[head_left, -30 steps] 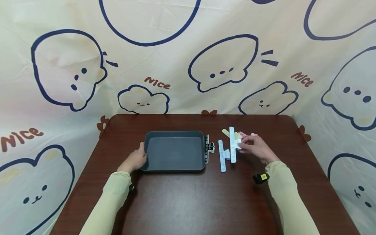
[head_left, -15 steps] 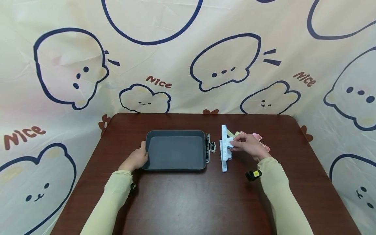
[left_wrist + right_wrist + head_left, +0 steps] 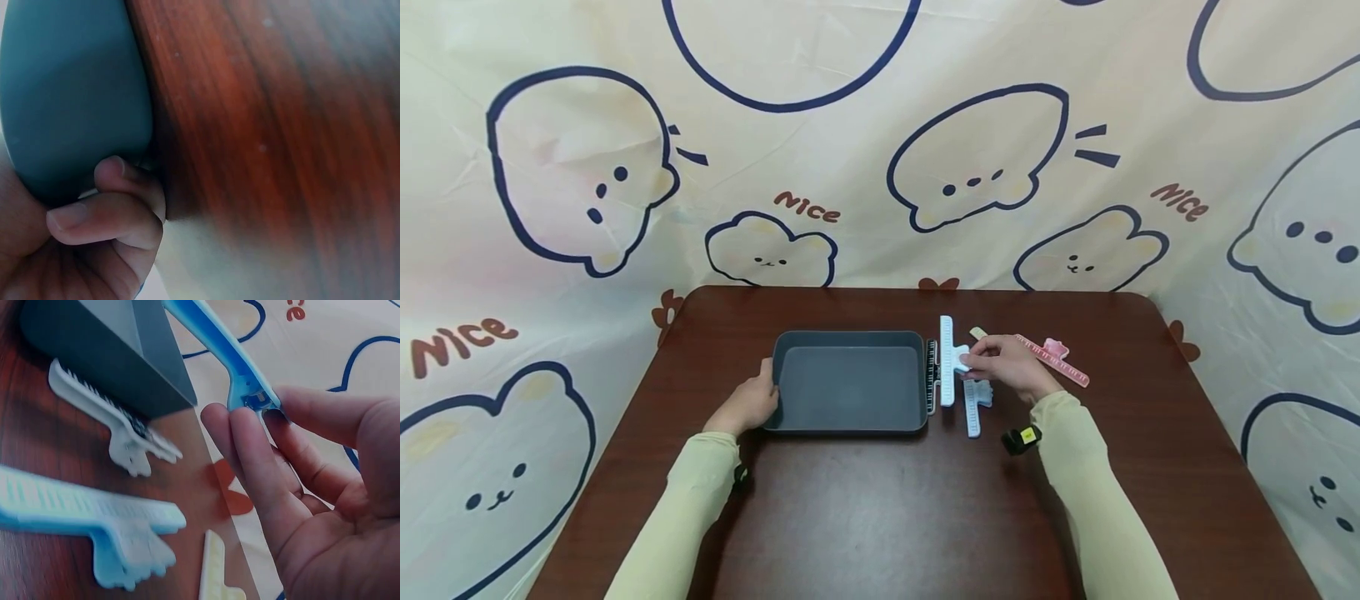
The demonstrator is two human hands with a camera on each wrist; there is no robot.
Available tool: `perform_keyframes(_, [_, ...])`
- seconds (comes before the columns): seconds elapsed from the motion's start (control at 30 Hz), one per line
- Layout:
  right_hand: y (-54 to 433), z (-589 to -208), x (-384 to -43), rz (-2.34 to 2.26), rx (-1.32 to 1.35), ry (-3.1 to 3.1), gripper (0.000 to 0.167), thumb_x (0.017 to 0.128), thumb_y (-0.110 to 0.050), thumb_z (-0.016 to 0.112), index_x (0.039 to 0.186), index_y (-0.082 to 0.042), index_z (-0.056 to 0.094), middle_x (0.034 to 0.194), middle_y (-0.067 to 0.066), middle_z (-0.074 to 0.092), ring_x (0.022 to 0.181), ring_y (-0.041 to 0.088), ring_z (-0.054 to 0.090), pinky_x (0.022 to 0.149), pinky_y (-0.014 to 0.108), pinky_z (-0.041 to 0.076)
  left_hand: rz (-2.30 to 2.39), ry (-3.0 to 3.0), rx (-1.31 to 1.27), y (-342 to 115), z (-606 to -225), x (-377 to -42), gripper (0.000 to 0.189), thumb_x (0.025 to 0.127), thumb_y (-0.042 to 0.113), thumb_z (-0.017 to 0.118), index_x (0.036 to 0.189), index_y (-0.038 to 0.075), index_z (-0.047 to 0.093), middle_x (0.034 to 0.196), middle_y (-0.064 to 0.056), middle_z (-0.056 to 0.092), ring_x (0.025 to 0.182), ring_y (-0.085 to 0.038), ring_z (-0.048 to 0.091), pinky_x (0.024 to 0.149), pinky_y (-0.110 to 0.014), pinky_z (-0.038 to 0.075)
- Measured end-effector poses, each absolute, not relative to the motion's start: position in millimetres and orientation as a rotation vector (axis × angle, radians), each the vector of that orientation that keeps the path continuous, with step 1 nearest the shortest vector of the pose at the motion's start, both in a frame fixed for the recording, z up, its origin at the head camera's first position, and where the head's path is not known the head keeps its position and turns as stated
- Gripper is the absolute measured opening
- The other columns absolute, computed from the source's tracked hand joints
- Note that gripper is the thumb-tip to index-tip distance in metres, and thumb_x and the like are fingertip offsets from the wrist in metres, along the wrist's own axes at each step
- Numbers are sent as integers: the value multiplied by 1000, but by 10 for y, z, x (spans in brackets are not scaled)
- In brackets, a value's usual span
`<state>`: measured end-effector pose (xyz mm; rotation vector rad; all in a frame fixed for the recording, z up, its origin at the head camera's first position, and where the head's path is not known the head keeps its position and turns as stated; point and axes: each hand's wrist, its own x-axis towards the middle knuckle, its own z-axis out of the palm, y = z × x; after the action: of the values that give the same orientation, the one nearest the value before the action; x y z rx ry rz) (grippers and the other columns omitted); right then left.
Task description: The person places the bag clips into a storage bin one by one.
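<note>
My left hand (image 3: 747,405) grips the left end of a dark grey rectangular baking tray (image 3: 850,385), its fingers curled at the tray's lower edge in the left wrist view. With thumb and fingertips, my right hand (image 3: 1009,367) pinches a light blue bag clip (image 3: 947,363) by its handle. That clip hangs raised beside the tray's right end; the right wrist view shows its spring (image 3: 257,400). A black-and-white bag clip (image 3: 932,380) lies against the tray's right side, partly behind the held one. Another light blue bag clip (image 3: 972,410) lies below the right hand.
A pink bag clip (image 3: 1054,358) lies right of the right hand. Partly hidden by that hand is a pale yellow clip (image 3: 977,333). The dark brown wooden table (image 3: 865,517) ends at a patterned cloth backdrop (image 3: 865,183) behind it.
My right hand has carried the light blue clip leftward, over the other blue clip, to the tray's right end. More of the pink clip shows now. My left hand keeps its place on the tray.
</note>
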<state>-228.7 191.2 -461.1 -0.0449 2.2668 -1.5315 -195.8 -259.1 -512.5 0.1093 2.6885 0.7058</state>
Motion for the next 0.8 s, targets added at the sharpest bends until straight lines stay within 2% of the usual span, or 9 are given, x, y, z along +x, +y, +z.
perform_keyframes(0.17, [1719, -4619, -2322, -1531, -77, 2265, 25, 97, -18, 73, 111, 3, 70, 103, 14, 65, 101, 39, 74, 97, 48, 57, 697, 2688, 102, -2604, -5127, -1959, 61, 108, 13, 36, 157, -6, 4, 110, -30, 70, 94, -34, 72, 84, -49, 53])
perform_keyframes(0.27, [1631, -4616, -2339, -1550, -95, 2249, 25, 98, -16, 72, 111, 5, 70, 103, 14, 64, 98, 35, 75, 98, 51, 55, 702, 2692, 110, -2610, -5137, -1964, 62, 108, 13, 35, 157, -7, 4, 114, -31, 70, 98, -36, 72, 87, -50, 53])
perform_keyframes(0.37, [1555, -4612, -2352, -1562, -106, 2235, 25, 98, -15, 72, 111, 6, 70, 102, 14, 65, 96, 34, 76, 97, 47, 56, 708, 2699, 119, -2615, -5149, -1971, 62, 108, 14, 35, 158, -7, 4, 120, -33, 68, 103, -38, 71, 90, -52, 53])
perform_keyframes(0.5, [1461, -4607, -2366, -1544, -113, 2248, 25, 97, -19, 74, 109, 2, 72, 100, 14, 69, 95, 34, 76, 93, 41, 59, 709, 2695, 127, -2626, -5152, -1981, 62, 109, 14, 35, 157, -8, 3, 114, -32, 69, 98, -37, 72, 87, -51, 53])
perform_keyframes(0.8, [1265, -4608, -2406, -1611, -106, 2164, 19, 96, -13, 74, 106, 3, 71, 96, 15, 68, 91, 30, 77, 98, 52, 55, 716, 2684, 123, -2615, -5117, -1962, 62, 109, 14, 34, 158, -7, 3, 117, -31, 69, 100, -38, 71, 88, -51, 53])
